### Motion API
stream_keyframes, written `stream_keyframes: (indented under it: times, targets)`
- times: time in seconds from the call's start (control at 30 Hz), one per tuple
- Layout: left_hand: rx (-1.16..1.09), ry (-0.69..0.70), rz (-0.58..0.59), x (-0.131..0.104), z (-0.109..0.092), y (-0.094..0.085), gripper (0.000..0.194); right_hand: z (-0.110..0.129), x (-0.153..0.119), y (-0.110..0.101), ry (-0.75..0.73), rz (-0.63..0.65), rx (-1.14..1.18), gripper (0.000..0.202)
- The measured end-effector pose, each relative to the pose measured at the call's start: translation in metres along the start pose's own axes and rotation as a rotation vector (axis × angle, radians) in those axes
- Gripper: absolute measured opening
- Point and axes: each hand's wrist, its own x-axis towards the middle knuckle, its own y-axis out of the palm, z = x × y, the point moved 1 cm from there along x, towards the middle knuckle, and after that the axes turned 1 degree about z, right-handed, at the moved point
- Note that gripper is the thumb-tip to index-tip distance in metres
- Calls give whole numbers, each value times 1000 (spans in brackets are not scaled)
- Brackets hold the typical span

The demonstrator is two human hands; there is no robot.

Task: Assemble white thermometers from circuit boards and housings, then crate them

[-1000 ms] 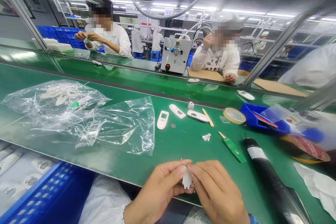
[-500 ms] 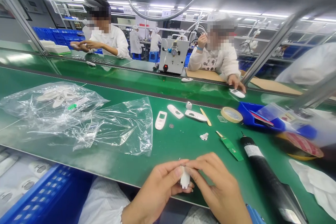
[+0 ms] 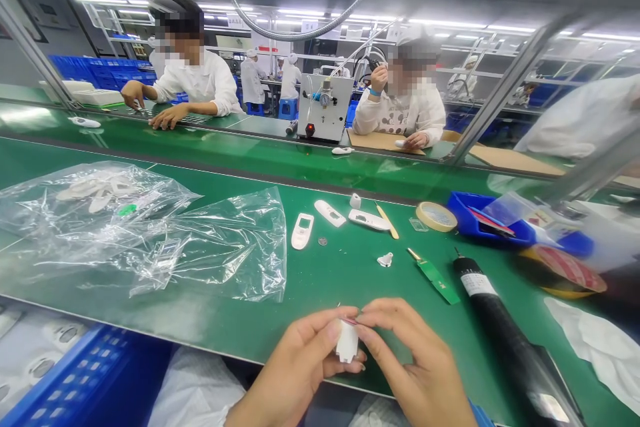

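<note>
Near the front edge of the green table, a small white plastic part (image 3: pixel 347 343) is held between both hands. My left hand (image 3: pixel 305 353) pinches its left side with thumb and fingers. My right hand (image 3: pixel 407 347) has thumb and index finger closed at its top, where a thin dark reddish piece shows; its details are too small to tell. Beyond the hands lie a small white bracket (image 3: pixel 385 259), a round metal disc (image 3: pixel 323 241), and white oblong shells (image 3: pixel 303 231), one of them beside a yellow-handled tool (image 3: pixel 389 221).
Clear plastic bags (image 3: pixel 225 240) with white parts cover the left. To the right are a green-handled blade (image 3: pixel 434 279), tape roll (image 3: pixel 437 217), blue tray (image 3: pixel 485 220) and black electric screwdriver (image 3: pixel 505 333). A blue crate (image 3: pixel 65 380) stands lower left. Two people sit opposite.
My hands remain around the white part, with slightly more of it showing. The view has shifted a little. Across the belt, one person's hand has drawn back, and the other person's hands have lowered.
</note>
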Motion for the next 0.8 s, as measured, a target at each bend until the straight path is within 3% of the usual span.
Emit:
stream_keyframes:
  times: [0.57, 0.8]
  targets:
    - [92, 61, 5, 0, 4, -1, 26, 1, -9, 9, -189, -46, -164, 17]
    - [195, 118, 28, -2, 6, -5, 27, 5, -8, 9, -108, -95, -78, 13]
